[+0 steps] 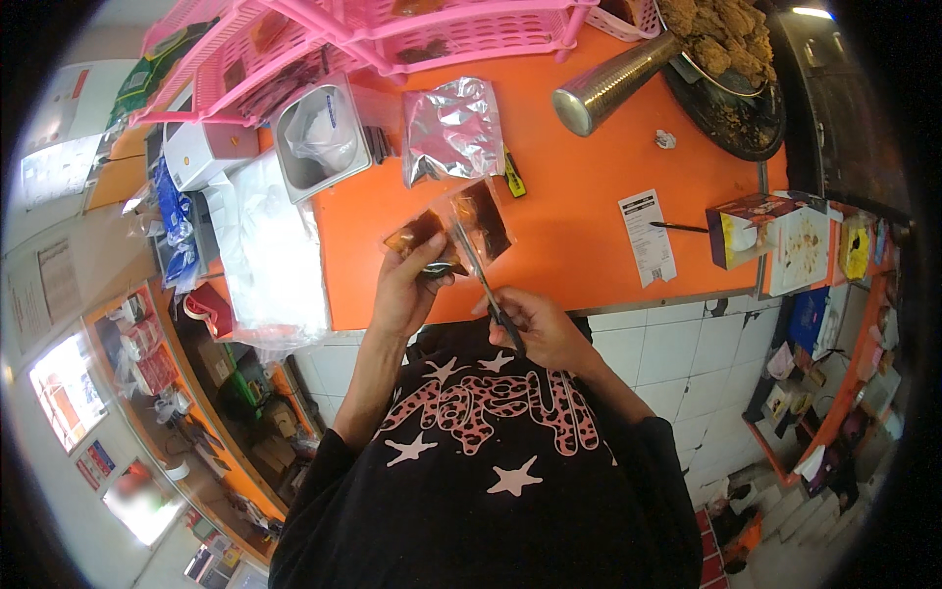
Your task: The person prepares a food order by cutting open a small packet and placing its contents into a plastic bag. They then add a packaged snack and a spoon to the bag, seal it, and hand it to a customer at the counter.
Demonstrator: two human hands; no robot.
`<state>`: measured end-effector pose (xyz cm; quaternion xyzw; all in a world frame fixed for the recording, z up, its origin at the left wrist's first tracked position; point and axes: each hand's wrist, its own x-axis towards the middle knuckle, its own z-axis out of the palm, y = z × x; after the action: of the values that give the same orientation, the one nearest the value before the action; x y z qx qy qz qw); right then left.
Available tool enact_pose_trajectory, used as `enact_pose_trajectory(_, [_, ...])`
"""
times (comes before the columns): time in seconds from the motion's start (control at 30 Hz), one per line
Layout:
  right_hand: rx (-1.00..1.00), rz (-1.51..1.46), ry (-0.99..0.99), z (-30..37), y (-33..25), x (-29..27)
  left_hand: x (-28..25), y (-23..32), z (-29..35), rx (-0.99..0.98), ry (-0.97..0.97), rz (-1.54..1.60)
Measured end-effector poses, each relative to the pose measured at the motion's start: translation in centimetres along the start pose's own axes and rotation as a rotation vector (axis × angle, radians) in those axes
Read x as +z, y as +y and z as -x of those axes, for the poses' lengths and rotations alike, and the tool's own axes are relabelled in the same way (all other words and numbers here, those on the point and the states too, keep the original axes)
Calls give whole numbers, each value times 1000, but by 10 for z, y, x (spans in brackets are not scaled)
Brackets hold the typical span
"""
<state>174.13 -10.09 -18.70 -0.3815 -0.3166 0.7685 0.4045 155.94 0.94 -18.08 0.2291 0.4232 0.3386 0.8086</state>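
Note:
My left hand (404, 285) grips a clear sachet of dark brown sauce (416, 233) by its lower edge. Joined or lying close beside it is a second sachet (481, 224) with dark and orange-brown contents. In my right hand (535, 322) is a pair of scissors (481, 272), fingers wrapped round the black handles. Its blades reach up between the two sachets; whether they are parted, I cannot make out. Just beyond the sachets lie a silver foil pouch (451, 132) and a yellow-and-black marker or cutter (513, 175).
Pink plastic racks (471, 35) line the far side of the orange table (579, 196). A metal tub (324, 137) and white plastic bags (270, 245) are at left. Rightward are a metal shaker (613, 86), a receipt (648, 238), a pen (679, 228), a box (751, 231) and fried chicken (716, 39).

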Motion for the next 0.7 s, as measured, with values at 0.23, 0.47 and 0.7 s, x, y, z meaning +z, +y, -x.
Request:
enact_pose_trajectory(0.23, [-7, 21, 42, -6, -1, -1, -2, 2, 1, -47, -15, -21])
enact_pose_trajectory(0.47, [-58, -33, 91, -12, 6, 1, 6, -2, 8, -152, -11, -111])
enact_pose_trajectory(0.7, [-7, 129, 45, -10, -3, -10, 2, 9, 4, -200, -79, -159])
